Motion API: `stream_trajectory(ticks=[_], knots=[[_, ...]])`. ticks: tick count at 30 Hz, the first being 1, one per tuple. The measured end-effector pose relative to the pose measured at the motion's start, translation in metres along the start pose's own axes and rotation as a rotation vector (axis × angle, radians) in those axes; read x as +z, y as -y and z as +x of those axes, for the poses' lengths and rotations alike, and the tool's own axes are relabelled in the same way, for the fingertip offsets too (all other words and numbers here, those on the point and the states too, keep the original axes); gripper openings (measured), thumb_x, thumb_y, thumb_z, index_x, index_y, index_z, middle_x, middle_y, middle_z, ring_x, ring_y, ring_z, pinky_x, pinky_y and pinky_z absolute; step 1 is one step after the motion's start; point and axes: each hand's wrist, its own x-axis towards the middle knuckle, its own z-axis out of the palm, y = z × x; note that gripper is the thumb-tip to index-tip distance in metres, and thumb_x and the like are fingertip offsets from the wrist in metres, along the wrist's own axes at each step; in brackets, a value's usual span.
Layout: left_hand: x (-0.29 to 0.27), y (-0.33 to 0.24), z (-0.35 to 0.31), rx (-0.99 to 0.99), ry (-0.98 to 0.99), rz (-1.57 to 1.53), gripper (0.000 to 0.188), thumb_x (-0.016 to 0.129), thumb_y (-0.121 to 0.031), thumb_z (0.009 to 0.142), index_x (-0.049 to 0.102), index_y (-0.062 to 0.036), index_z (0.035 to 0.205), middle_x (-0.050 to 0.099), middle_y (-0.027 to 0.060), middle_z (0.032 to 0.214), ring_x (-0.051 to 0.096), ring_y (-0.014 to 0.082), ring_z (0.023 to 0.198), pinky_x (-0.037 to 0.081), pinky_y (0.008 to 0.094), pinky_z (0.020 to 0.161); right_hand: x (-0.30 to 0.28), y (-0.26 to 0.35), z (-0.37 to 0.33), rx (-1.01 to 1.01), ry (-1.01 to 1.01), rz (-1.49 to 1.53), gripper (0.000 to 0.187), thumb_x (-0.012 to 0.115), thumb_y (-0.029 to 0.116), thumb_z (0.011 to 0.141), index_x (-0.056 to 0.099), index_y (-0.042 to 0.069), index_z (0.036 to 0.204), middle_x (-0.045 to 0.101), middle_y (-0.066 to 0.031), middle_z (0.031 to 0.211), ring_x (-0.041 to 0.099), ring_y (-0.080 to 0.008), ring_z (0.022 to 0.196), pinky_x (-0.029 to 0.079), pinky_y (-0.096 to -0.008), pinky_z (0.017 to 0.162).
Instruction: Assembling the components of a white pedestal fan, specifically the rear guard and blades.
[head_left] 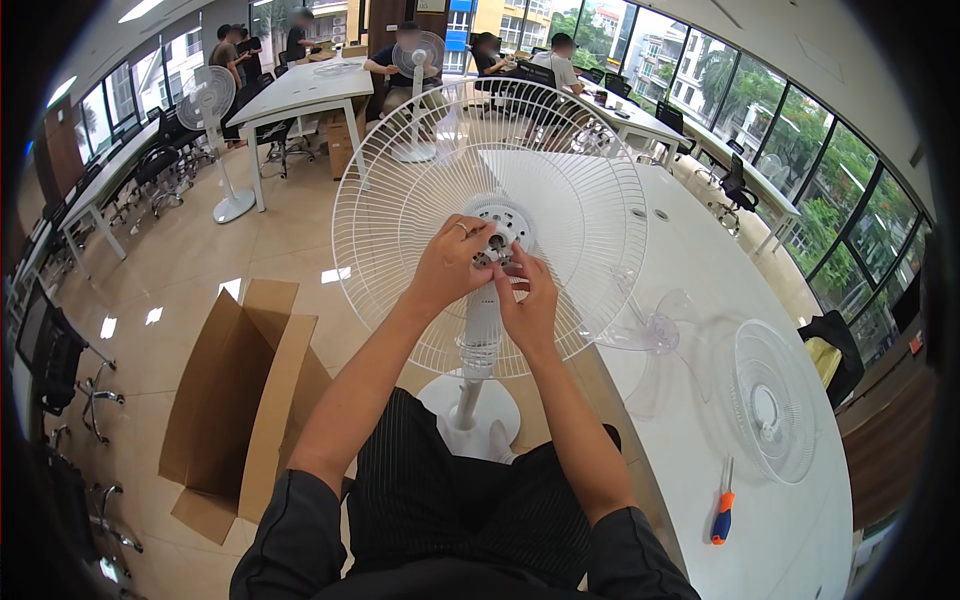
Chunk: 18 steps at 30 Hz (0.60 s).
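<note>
A white pedestal fan stands before me, its wire rear grille (385, 200) mounted on the white fan column (482, 325). At the grille's centre, both hands close round a small white plastic part (501, 238) by the motor hub. Thumb and fingers of my left hand (447, 265) pinch it from the left; a ring is on one finger. My right hand (530, 303) grips it from below and right, with the fingertips of both hands nearly meeting. The fingers partly hide the part, so its exact shape is unclear. Below stands the fan's round base (435, 402).
On the white table (650, 460) at right lie a clear fan blade (660, 335), a white front grille (765, 410) and an orange-and-blue screwdriver (722, 515). An open cardboard box (215, 400) stands on the floor at left. Farther off are other fans, desks, chairs and people.
</note>
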Motion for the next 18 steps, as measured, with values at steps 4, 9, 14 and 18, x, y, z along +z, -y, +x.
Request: stream_trajectory(ticks=[4,9,14,18], knots=[[0.0007,-0.0011,0.0008,0.003,-0.047,-0.013,0.055,0.081,-0.005,0.057,0.068,-0.0010,0.111,0.065,0.0101,0.105,0.061,0.0284,0.096,0.053,0.0369,0.084,-0.0001,-0.0006,-0.0013,0.004,0.040,-0.001,0.051,0.071,0.007,0.083,0.056,0.001,0.131,0.063,-0.0133,0.104,0.067,-0.0202,0.085,0.052,-0.0298,0.068],[-0.0022,-0.0028,0.0006,-0.026,-0.017,-0.031,0.058,0.081,-0.005,0.058,0.068,-0.0047,0.114,0.063,0.0091,0.106,0.058,0.0278,0.098,0.052,0.0362,0.085,-0.0040,0.0023,0.0029,0.016,0.003,0.018,0.051,0.068,0.004,0.086,0.052,0.000,0.135,0.064,-0.0116,0.100,0.067,-0.0190,0.082,0.053,-0.0290,0.067],[-0.0039,-0.0046,0.0023,-0.058,0.058,-0.010,0.063,0.083,-0.007,0.059,0.067,-0.0094,0.120,0.058,0.0081,0.110,0.054,0.0276,0.100,0.052,0.0365,0.085,-0.0045,0.0014,0.0004,0.054,0.094,-0.021,0.055,0.071,0.005,0.082,0.053,0.002,0.134,0.061,-0.0117,0.098,0.064,-0.0207,0.080,0.051,-0.0319,0.069],[-0.0016,-0.0067,0.0029,-0.048,0.083,-0.007,0.067,0.084,-0.009,0.060,0.065,-0.0122,0.124,0.054,0.0086,0.114,0.052,0.0283,0.102,0.051,0.0375,0.087,-0.0020,-0.0006,-0.0049,-0.009,0.050,0.006,0.054,0.070,0.006,0.082,0.053,0.002,0.133,0.061,-0.0113,0.098,0.064,-0.0198,0.080,0.051,-0.0309,0.068]])
